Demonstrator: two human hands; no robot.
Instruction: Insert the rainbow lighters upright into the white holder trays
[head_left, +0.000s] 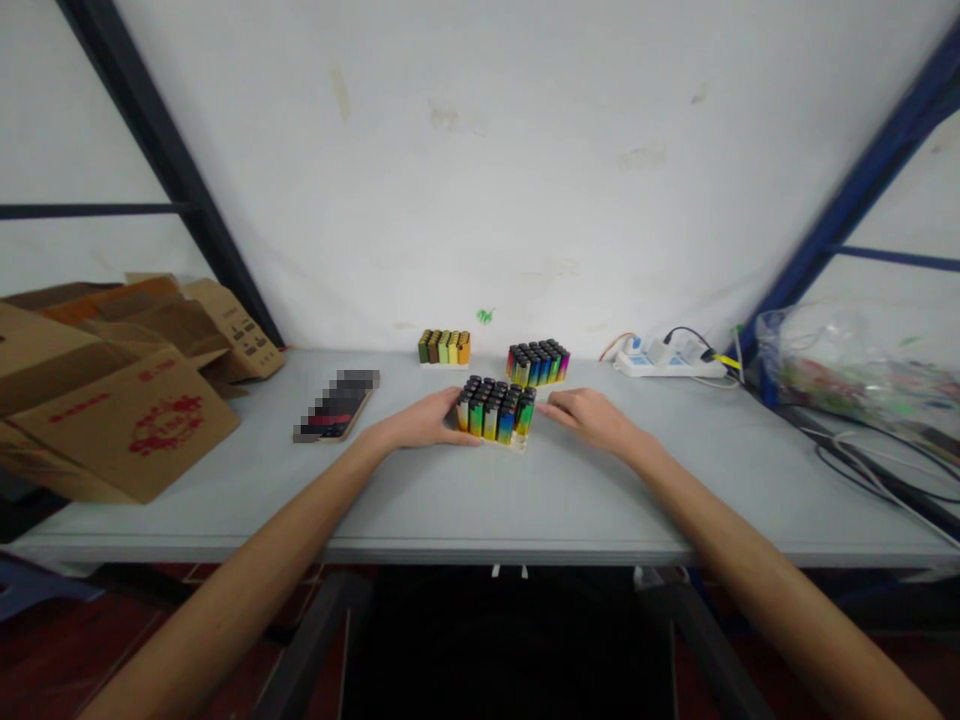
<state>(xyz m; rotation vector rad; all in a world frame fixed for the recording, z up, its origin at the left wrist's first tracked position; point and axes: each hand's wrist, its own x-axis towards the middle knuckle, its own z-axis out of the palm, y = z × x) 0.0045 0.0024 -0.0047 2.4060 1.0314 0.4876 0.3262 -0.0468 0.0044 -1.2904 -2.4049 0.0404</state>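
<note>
A pale tray (517, 444) packed with upright cigarette lighters (491, 412) sits mid-table. The lighters have black tops and bodies in yellow, green, blue and silver. Holes show on a bare bit of the tray at its front right corner. My left hand (431, 420) grips the tray's left side, thumb in front and fingers partly hidden behind the lighters. Close by the right side, my right hand (589, 415) is closed, its fingers curled and the index finger pointing at the nearest lighter. I cannot make out whether anything is between those fingertips.
Behind stand another group of rainbow lighters (538, 364) and a block of yellow and brown lighters (445, 348). A phone (341, 405) lies left; cardboard boxes (150, 410) crowd the left end. A power strip (667, 360), cables and a plastic bag (847, 360) are at right.
</note>
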